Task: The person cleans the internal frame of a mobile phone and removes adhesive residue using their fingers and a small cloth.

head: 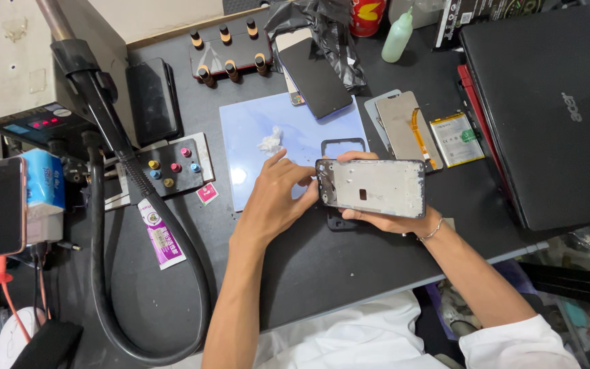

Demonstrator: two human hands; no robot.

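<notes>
Phone frame [371, 188]: grey-white rectangular mid-frame, dark rim, small dark rectangular cutout near centre (inner side up, no screen fitted). Held flat, long axis left-right, lifted above dark counter [308, 266], just below blue mat [254, 130]. Right hand [385, 220] cradles it from beneath, fingers along lower edge, thumb at top edge. Left hand [274, 198] at its left short end, fingertips touching top-left corner.

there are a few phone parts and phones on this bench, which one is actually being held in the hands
The silver-grey phone frame, gripped from beneath by the right hand while the left hand touches its left end. The dark phone and the panel with the orange ribbon lie untouched on the bench.
</notes>
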